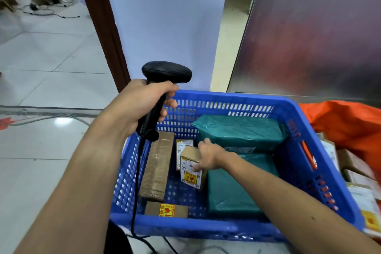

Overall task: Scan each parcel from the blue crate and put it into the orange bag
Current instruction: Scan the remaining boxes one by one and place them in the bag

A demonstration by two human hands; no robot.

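My left hand (142, 105) grips the handle of a black barcode scanner (165, 74), held above the left rim of the blue crate (305, 163). Its cable hangs down over the crate's front left corner. My right hand (207, 158) reaches into the crate and grips a small cardboard box (190, 168) with a white label and a yellow sticker. Around it lie a long brown taped parcel (157, 166), a small flat box (166, 209) at the front, and two green plastic-wrapped parcels (239, 132) (231, 192). The orange bag (346, 123) stands open to the right of the crate.
Several labelled cardboard boxes (358, 179) lie inside the orange bag at the right edge. A pale blue wall (165, 16) and a metal panel (309, 27) rise behind the crate. Tiled floor (41, 68) spreads to the left, with cables at the far left.
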